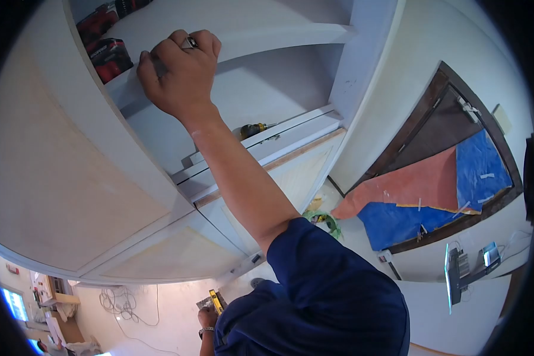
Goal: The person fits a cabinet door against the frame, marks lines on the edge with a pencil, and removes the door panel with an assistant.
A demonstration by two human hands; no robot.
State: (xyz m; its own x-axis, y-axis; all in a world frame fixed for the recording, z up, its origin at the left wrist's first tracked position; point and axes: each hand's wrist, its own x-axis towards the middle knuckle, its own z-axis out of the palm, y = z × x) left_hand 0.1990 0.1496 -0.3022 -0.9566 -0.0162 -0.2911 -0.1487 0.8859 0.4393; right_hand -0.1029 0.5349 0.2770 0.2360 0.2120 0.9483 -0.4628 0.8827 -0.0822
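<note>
My right hand, with a ring on one finger, is closed over the front edge of the curved white shelf in the cabinet. Its fingertips are hidden from me. Left of it on that shelf lie red-and-black power tools, partly cut off by the cabinet side. Below my forearm, a screwdriver with a yellow-and-black handle rests on the lower ledge. Down by my body, my left hand, with a watch at the wrist, is closed around a yellow spirit level. Something greyish shows beside it, too small to name.
Pale cabinet doors stand below the open shelves. On the right, a dark door is partly covered with blue and red sheeting. A screen on an arm juts from the wall. Loose cable lies on the floor.
</note>
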